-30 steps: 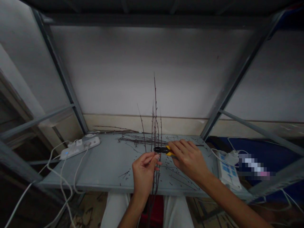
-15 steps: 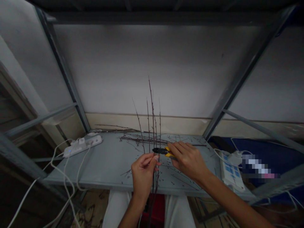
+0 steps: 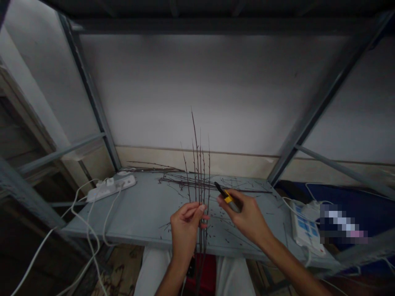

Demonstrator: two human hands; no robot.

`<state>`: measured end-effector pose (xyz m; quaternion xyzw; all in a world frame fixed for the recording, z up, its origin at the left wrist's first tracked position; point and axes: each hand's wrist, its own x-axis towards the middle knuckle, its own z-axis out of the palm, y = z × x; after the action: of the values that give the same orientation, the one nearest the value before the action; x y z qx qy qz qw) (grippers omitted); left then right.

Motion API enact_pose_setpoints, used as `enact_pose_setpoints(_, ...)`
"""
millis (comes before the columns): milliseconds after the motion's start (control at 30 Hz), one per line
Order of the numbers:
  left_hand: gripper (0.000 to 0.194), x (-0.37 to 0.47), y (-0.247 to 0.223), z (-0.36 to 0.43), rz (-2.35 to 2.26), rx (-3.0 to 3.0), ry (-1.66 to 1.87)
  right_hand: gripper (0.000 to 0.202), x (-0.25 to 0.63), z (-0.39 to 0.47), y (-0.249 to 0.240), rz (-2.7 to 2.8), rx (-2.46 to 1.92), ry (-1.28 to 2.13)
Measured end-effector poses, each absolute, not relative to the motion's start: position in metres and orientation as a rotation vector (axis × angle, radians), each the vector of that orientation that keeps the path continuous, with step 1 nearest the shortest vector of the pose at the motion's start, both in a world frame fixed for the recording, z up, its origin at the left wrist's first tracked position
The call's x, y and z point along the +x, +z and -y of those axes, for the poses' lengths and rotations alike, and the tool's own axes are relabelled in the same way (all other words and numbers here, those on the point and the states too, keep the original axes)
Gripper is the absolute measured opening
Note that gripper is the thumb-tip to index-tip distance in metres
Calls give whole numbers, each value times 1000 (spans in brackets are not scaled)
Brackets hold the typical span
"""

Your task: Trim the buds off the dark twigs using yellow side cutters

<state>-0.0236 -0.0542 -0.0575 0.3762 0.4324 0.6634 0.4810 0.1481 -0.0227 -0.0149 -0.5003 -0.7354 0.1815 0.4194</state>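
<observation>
Several thin dark twigs [image 3: 195, 168] stand roughly upright in front of me, pinched between the thumb and fingers of my left hand [image 3: 187, 224]. Their lower ends run down past the table edge toward my lap. To the right, my right hand [image 3: 247, 209] is closed around pliers [image 3: 230, 200] with yellow and grey handles. The black jaws point up and to the left, a little apart from the held twigs. More twigs [image 3: 182, 181] lie across the grey table [image 3: 138, 209] behind my hands, and small dark bits are scattered about the tabletop.
A white power strip [image 3: 111, 188] with cables sits at the left end of the table. Another power strip [image 3: 307, 228], white and blue, lies at the right end. Grey metal frame posts [image 3: 86, 82] rise at both sides, before a pale wall [image 3: 197, 82].
The pliers have moved away from the twigs to the right, and my right hand has turned so that their jaws tilt upward. My left hand keeps its pinch on the twigs.
</observation>
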Motion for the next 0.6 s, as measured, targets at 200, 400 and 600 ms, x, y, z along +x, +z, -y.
enact_pose_setpoints(200, 36, -23, -69, 58, -1005, 922, 1593, 15, 116, 29, -11, 1703, -1082, 766)
enact_pose_setpoints(400, 37, -28, -80, 71, -919, 952, 1516, 13, 100, 19, -16, 1685, -1025, 940)
enact_pose_setpoints(600, 44, -35, -86, 82, -845, 958, 1506, 12, 100, 22, -10, 1673, -1011, 925)
